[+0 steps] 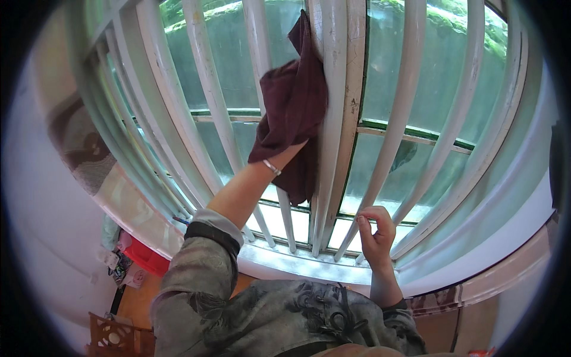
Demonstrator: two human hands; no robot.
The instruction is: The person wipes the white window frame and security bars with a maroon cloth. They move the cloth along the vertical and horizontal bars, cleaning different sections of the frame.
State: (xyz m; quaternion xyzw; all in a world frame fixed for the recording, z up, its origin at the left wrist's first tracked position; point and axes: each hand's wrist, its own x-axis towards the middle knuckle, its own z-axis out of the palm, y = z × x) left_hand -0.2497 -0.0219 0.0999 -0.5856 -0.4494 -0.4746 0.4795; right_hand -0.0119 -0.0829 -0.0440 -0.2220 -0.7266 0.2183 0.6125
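Observation:
A dark maroon cloth (294, 98) hangs over and around my left hand (292, 154), whose fingers it hides. That arm reaches up to the window bars, with a bracelet at the wrist and the sleeve pushed up. The cloth lies against a thick white upright bar (332, 111), its narrow end pointing up and a fold hanging below the wrist. Lower right, my right hand (378, 230) is curled, thumb and forefinger bent together beside a thinner white bar (388, 156). Whether it touches or grips that bar is unclear.
Behind the bars stand window panes (392, 85) in worn frames. A pale sill (294, 265) runs below them. Curtains with brown patterned parts (82, 138) hang at both sides. Low on the left are a red object (142, 254) and a brown wooden chair (113, 334).

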